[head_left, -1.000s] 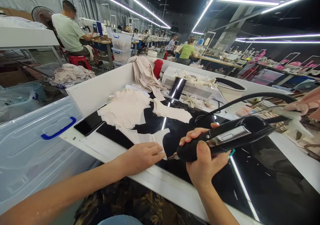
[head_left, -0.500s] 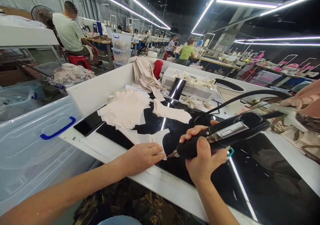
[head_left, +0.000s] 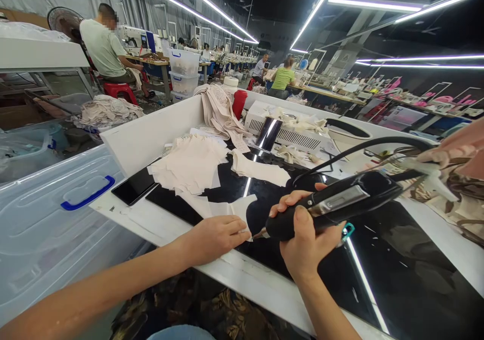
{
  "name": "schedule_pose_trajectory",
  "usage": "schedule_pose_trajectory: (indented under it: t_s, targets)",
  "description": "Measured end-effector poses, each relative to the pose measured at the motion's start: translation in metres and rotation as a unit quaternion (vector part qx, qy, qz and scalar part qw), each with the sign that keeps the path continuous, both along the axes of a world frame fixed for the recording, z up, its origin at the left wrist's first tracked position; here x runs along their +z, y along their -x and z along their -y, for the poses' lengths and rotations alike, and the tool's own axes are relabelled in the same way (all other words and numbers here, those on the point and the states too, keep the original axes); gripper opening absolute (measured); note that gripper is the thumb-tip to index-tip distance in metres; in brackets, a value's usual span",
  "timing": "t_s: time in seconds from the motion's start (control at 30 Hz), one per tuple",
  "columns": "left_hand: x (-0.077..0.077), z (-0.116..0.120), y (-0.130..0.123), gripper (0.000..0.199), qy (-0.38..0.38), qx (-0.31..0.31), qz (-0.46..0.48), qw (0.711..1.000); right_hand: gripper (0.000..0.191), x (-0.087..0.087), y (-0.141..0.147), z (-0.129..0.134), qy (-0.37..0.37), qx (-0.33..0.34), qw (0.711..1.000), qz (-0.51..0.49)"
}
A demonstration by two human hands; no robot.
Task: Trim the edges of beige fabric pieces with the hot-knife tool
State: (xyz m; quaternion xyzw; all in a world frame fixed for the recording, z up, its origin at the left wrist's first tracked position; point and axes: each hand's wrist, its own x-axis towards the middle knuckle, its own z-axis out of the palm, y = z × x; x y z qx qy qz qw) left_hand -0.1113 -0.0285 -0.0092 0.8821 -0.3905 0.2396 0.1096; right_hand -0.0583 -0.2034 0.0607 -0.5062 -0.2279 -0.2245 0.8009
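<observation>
My left hand (head_left: pixel 216 236) lies at the near edge of a black glossy panel, its fingers pressed together on the lower corner of a cream fabric piece (head_left: pixel 240 210). In my right hand (head_left: pixel 304 239) is a black corded handheld tool (head_left: pixel 351 201) with a silver lever, the fingers and thumb wrapped round its body. Its narrow tip (head_left: pixel 260 234) points left and meets or nearly meets the fabric corner beside my left fingertips. A small teal-rimmed item (head_left: pixel 347 230) shows by my right fingers. A pile of cream fabric pieces (head_left: pixel 189 163) and another cream piece (head_left: pixel 260 167) lie beyond.
A dark phone-like slab (head_left: pixel 134 186) lies at the worktop's left. Behind stand a red cone (head_left: pixel 239 104) and a vented white box (head_left: pixel 289 134) with scraps. A clear plastic bin (head_left: pixel 49 239) with a blue handle adjoins on the left. The tool's black cable (head_left: pixel 359 145) arcs at right.
The tool and my right hand have shifted very slightly left, its tip closer to the fabric corner. My left hand and the fabric look unmoved.
</observation>
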Motion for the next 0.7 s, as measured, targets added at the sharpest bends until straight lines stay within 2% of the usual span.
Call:
schedule_pose_trajectory:
  t_s: [0.4,0.57,0.7]
  targets:
    - [0.003,-0.001,0.002,0.026,0.002,0.001,-0.008,1.0,0.042,0.0,0.002,-0.002,-0.013,0.011,1.0,-0.025]
    - [0.001,-0.005,0.006,0.037,0.034,0.021,-0.029,0.999,0.042,0.0,0.008,0.0,0.007,-0.002,1.0,-0.03]
    - [0.003,-0.007,0.012,0.032,0.049,0.016,-0.048,0.998,0.041,0.0,0.018,0.007,0.017,0.012,1.0,-0.022]
